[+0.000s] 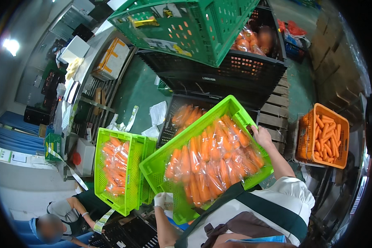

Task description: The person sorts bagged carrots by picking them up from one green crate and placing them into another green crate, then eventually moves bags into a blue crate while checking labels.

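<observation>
In front of my body I hold a lime-green plastic crate (186, 136) at a tilt. Clear-bagged carrots (217, 158) lie in it in rows. My right hand (262, 136) grips its rim at the upper right. My left hand (163, 201), in a whitish covering, is closed at the lower left wall, beside a pale slip or label; its fingers are partly hidden. Just beyond the crate, more bagged carrots (186, 116) show in a black plastic crate (167, 124), partly covered by mine.
Left stands a stack of lime-green crates (133, 173) with bagged carrots. Green (186, 31) and black crates (210, 74) rise ahead on a wooden pallet (279, 108). Right is an orange basket (344, 139) of loose carrots. A co-worker (71, 214) holds a printed strip at lower left.
</observation>
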Tool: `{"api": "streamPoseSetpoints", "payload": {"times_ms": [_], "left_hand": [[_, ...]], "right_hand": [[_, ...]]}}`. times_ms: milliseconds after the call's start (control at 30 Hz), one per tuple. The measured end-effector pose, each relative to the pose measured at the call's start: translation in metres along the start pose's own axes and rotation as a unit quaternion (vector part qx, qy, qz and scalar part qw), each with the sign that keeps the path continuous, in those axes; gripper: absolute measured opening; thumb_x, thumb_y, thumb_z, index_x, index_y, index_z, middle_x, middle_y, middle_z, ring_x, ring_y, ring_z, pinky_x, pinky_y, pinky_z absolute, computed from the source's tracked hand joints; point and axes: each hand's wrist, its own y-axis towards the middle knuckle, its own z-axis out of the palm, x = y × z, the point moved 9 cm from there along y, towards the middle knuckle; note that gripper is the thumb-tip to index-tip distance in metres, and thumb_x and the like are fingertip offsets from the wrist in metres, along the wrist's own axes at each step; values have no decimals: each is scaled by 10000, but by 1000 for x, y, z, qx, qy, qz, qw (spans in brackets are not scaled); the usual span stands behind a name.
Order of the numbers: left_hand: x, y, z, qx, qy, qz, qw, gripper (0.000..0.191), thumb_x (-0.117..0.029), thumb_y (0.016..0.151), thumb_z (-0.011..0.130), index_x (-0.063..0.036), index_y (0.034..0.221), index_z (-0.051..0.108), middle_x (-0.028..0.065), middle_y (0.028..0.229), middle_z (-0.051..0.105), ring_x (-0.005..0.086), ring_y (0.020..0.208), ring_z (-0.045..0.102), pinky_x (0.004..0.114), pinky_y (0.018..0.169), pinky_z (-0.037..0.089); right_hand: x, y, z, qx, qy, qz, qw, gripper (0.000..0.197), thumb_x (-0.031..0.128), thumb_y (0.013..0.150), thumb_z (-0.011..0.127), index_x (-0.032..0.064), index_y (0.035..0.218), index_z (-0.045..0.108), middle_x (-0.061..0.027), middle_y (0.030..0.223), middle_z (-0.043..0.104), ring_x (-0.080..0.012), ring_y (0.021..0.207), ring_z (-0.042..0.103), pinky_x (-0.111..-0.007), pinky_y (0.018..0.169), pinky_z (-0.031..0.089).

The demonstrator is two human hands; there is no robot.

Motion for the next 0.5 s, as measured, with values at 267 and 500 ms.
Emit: {"api": "streamPoseSetpoints", "payload": {"times_ms": [267, 500], "left_hand": [[-60, 35, 56, 22, 33, 95, 995, 157, -145, 784, 581, 7, 766, 616, 14, 655, 561, 91, 558, 488, 244, 494, 399], [-68, 14, 51, 58, -26, 126, 990, 188, -134, 834, 516, 16, 746, 585, 14, 621, 548, 101, 533, 483, 249, 510, 405]], "right_hand": [[-36, -17, -43, -57, -11, 60, 997, 573, 504, 855, 358, -35, 872, 553, -271, 840, 574, -414, 856, 542, -471, 733, 413], [-69, -17, -29, -62, 10, 154, 986, 584, 552, 840, 326, 25, 952, 552, -244, 895, 580, -396, 883, 542, -460, 751, 420]]}}
